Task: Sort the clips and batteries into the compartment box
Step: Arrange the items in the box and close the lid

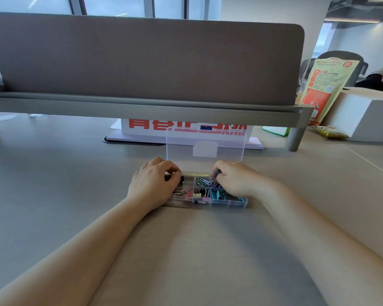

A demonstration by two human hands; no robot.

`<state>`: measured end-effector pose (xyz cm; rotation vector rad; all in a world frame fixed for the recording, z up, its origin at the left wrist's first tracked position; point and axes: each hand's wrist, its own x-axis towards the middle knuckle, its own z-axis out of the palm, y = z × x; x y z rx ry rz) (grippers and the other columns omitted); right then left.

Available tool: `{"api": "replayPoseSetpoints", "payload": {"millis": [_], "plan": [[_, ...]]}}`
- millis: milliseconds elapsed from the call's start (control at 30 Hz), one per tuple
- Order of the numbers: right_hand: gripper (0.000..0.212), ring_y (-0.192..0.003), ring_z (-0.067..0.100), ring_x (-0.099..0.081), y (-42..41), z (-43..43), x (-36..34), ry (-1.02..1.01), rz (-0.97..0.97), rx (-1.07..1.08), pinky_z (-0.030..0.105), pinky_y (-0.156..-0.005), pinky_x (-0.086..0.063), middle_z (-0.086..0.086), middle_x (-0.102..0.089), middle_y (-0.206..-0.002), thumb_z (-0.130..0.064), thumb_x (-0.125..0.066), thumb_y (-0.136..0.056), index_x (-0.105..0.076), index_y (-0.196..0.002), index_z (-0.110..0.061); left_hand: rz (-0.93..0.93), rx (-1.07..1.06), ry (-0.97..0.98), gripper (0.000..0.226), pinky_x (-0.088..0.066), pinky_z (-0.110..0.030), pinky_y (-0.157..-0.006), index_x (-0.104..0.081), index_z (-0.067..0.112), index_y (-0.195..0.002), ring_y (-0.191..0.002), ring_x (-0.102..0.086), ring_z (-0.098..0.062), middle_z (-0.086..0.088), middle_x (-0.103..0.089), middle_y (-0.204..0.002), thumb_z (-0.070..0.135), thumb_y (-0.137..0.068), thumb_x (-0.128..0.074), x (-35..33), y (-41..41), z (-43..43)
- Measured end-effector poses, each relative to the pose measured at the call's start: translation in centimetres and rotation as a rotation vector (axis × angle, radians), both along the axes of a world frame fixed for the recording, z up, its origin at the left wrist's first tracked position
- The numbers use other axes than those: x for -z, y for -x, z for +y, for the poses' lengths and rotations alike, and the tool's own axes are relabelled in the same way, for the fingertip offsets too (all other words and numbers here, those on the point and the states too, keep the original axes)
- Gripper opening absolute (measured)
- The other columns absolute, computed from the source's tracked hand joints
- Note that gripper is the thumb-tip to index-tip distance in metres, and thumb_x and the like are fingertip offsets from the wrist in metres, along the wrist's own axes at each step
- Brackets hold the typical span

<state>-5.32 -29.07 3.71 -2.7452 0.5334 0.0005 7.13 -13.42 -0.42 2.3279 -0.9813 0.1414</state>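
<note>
Inside the compartment box (pixel 228 203) lie paper clips (pixel 205 182) and blue binder clips (pixel 217 195).

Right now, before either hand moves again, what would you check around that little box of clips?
1. Lid out of the way: the clear lid stands upright behind the compartment box. Ok.
2. Box steady: it sits flat on the table. Ok.
3. Paper clips kept together: they fill one rear middle compartment. Ok.
4. Blue binder clips kept together: they lie in the front right compartment. Ok.
5. Right hand has its piece: it pinches a small dark item over the box's rear edge. Ok, though what the item is, cannot tell.
6. Left hand free: its fingers curl over the left compartments and hide what is beneath. Cannot tell.
</note>
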Motion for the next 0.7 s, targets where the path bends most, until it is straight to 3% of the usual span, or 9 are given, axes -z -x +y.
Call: {"api": "replayPoseSetpoints", "payload": {"millis": [233, 433, 500, 600, 700], "plan": [[0.029, -0.099, 0.019, -0.049, 0.4, -0.4, -0.2, -0.019, 0.004, -0.046, 0.029, -0.078, -0.038, 0.005, -0.054, -0.119, -0.012, -0.034, -0.096, -0.057, -0.115, -0.018, 0.005, -0.001, -0.009, 0.020, -0.043, -0.037, -0.093, -0.064, 0.032, -0.103, -0.102, -0.050, -0.015, 0.008, -0.055, -0.115, 0.041, -0.092, -0.050, -0.1, 0.1, 0.0], [0.024, -0.093, 0.017, -0.054, 0.6, -1.2, 0.3, -0.057, -0.068, -0.073, 0.027, -0.074, -0.041, 0.000, -0.059, -0.108, -0.011, -0.040, -0.095, -0.059, -0.108, -0.020, 0.009, -0.002, -0.011, 0.021, -0.043, -0.036, -0.091, -0.064, 0.032, -0.104, -0.103, -0.050, -0.015, 0.007, -0.055, -0.115, 0.041, -0.092, -0.050, -0.1, 0.1, 0.0], [0.019, -0.096, 0.015, -0.058, 0.8, -1.7, 0.2, -0.160, -0.185, -0.058, 0.027, -0.080, -0.047, -0.003, -0.062, -0.106, -0.011, -0.044, -0.096, -0.059, -0.102, -0.021, 0.014, 0.000, -0.010, 0.020, -0.044, -0.036, -0.091, -0.064, 0.032, -0.103, -0.102, -0.050, -0.015, 0.007, -0.055, -0.115, 0.041, -0.092, -0.050, -0.1, 0.1, 0.0], [0.017, -0.096, 0.013, -0.056, 1.2, -2.2, -0.1, -0.289, -0.376, 0.004, 0.021, -0.073, -0.045, -0.003, -0.060, -0.097, -0.008, -0.041, -0.098, -0.056, -0.100, -0.017, 0.020, 0.008, -0.002, 0.019, -0.044, -0.036, -0.091, -0.064, 0.032, -0.101, -0.101, -0.051, -0.015, 0.008, -0.055, -0.114, 0.040, -0.091, -0.051, 0.0, 0.1, -0.1], [0.022, -0.094, 0.017, -0.054, 1.0, -2.0, -0.2, -0.236, -0.366, 0.046, 0.030, -0.077, -0.044, 0.000, -0.058, -0.097, -0.010, -0.035, -0.097, -0.057, -0.099, -0.014, 0.021, 0.008, 0.014, 0.017, -0.044, -0.035, -0.089, -0.065, 0.033, -0.099, -0.099, -0.051, -0.014, 0.009, -0.055, -0.111, 0.040, -0.091, -0.051, 0.0, 0.0, -0.1]]}}
